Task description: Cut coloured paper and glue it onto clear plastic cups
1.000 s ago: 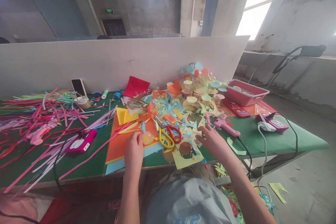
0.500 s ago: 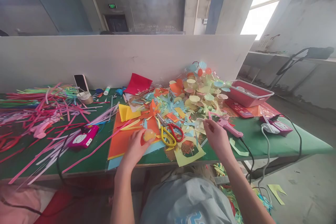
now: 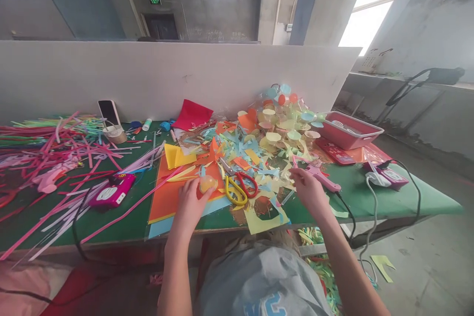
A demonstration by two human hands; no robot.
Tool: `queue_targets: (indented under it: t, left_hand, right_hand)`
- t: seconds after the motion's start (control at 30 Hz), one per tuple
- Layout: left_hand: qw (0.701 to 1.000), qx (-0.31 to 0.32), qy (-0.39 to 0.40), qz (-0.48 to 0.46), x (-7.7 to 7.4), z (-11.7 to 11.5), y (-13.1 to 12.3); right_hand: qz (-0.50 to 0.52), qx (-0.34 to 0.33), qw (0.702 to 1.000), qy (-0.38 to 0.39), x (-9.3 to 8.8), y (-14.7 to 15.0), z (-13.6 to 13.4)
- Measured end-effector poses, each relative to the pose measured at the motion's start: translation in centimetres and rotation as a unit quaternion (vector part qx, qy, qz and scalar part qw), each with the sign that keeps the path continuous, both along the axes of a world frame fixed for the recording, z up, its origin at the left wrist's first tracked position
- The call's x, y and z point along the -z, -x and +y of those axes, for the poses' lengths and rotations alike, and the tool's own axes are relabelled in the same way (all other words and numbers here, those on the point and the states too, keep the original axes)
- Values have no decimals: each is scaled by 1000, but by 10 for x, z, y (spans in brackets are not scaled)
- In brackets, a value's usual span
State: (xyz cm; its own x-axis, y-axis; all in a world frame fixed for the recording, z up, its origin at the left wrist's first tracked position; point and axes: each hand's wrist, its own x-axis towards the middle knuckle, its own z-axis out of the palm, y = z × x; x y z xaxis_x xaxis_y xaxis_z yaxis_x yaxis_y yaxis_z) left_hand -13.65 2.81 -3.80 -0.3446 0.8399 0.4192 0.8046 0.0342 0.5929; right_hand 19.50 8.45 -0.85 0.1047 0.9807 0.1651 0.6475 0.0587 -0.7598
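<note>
My left hand [image 3: 188,207] is closed around a small clear, rounded plastic piece [image 3: 208,184], held by thumb and fingers above an orange paper sheet [image 3: 163,202]. My right hand [image 3: 309,190] has its fingertips pinched together over paper scraps; what is in them, if anything, I cannot make out. Beside that hand lies a pink glue gun [image 3: 324,178]. Between my hands rest scissors [image 3: 237,195] with one yellow and one red handle loop. Just right of them, a pale green sheet [image 3: 259,222] with a cut-out hole hangs over the table edge.
Paper-topped clear pieces [image 3: 274,137] are heaped at the back, before a white board [image 3: 148,79]. A red basket [image 3: 350,131] stands at right. Pink strips [image 3: 99,158], a magenta power box [image 3: 113,191] and a phone [image 3: 108,112] lie left. Cables trail over the front edge.
The view has shifted slightly. The clear piece seen by my right fingertips no longer shows distinctly there. A blue scrap now shows on the pale green sheet. My left hand keeps its hold.
</note>
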Motion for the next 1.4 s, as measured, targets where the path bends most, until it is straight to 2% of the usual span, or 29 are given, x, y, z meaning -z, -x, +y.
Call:
queue_targets:
  t: [0.07, 0.17, 0.27, 0.37, 0.5, 0.67, 0.77, 0.87, 0.97, 1.03, 1.17, 1.3, 1.4]
  left_hand:
    - [1000, 1, -27, -3, -3, 0, -3]
    - [998, 16, -56, -5, -10, 1, -15]
    - [996, 54, -74, -8, -14, 2, -36]
    - [992, 102, -72, -5, -14, 2, -61]
    - [987, 148, -56, -3, -14, 0, -88]
    - [982, 186, -33, 7, -20, -4, -104]
    - [980, 195, -34, 12, -24, -5, -108]
    - [982, 179, -57, 12, -24, -4, -107]
    - [983, 160, -89, 3, -21, -2, -105]
    - [983, 154, -97, -7, -19, 0, -102]
    - [987, 129, -87, -27, -20, 0, -99]
    - [990, 108, -87, -39, -25, -2, -96]
    - [990, 107, -81, -34, -27, -2, -92]
  right_hand:
    - [-68, 46, 996, -44, 2, -15, 7]
    - [-216, 109, 967, -81, 6, -44, 17]
    - [-328, 120, 937, -23, 14, -68, 23]
    - [-347, 122, 929, 28, 23, -78, 25]
    - [-326, 135, 935, 26, 30, -75, 28]
    - [-259, 149, 954, -5, 26, -72, 32]
    - [-198, 144, 969, -33, 15, -74, 31]
    - [-41, 131, 988, -73, -2, -74, 23]
    - [89, 160, 981, -60, -25, -68, 9]
    - [149, 136, 979, -40, -40, -60, -1]
    - [201, -31, 979, -4, -58, -35, -19]
    - [182, -165, 969, 31, -58, -3, -33]
    - [187, -212, 957, 60, -55, 15, -40]
